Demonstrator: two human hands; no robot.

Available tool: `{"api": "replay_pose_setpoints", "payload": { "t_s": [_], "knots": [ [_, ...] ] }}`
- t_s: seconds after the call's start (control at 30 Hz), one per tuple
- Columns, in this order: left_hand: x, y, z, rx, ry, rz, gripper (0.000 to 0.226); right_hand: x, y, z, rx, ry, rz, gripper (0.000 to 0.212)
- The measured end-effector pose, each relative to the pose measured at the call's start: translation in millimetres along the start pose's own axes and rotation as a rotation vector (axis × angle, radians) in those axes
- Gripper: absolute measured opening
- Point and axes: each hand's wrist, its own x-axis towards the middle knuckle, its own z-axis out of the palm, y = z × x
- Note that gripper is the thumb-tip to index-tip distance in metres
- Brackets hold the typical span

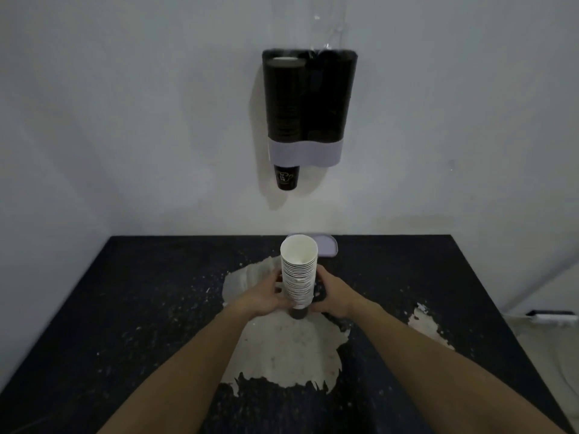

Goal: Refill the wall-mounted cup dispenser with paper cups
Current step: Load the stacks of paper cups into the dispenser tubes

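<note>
A tall stack of nested paper cups [298, 270], white inside and dark outside at the bottom, stands upright over the black table [125, 308]. My left hand [266, 296] grips its left side and my right hand [333, 296] grips its right side. On the white wall above hangs the dark two-column cup dispenser [308, 98] with a pale band across its lower part. Its left column holds a stack of dark cups, and one dark cup [286, 177] pokes out below the band. The right column looks dark; I cannot tell what it holds.
A pale lid or tray [327, 245] lies on the table against the wall, just behind the stack. The table's black coating has peeled away in a large pale patch [288, 349] under my hands and a smaller one [426, 324] to the right. A power strip [551, 317] lies at far right.
</note>
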Motion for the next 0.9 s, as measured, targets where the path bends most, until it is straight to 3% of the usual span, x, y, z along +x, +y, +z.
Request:
{"api": "replay_pose_setpoints", "payload": {
  "t_s": [0.2,0.37,0.63,0.9],
  "knots": [
    [24.3,-32.0,19.5,-0.004,0.037,0.01,0.093,19.4,29.8,30.5,0.051,0.065,-0.018,0.101],
    [23.3,-15.4,16.1,-0.016,0.079,0.071,0.093,19.2,20.6,20.3,0.069,0.123,-0.03,0.094],
    [-2.4,114.3,-37.0,0.006,0.179,0.209,0.09,11.1,-82.5,-84.4,-0.025,0.205,-0.145,0.086],
    [-21.1,258.2,-82.8,-0.026,0.324,0.514,0.081,-1.1,-183.7,-188.5,-0.079,0.362,-0.305,0.079]
  ]
}}
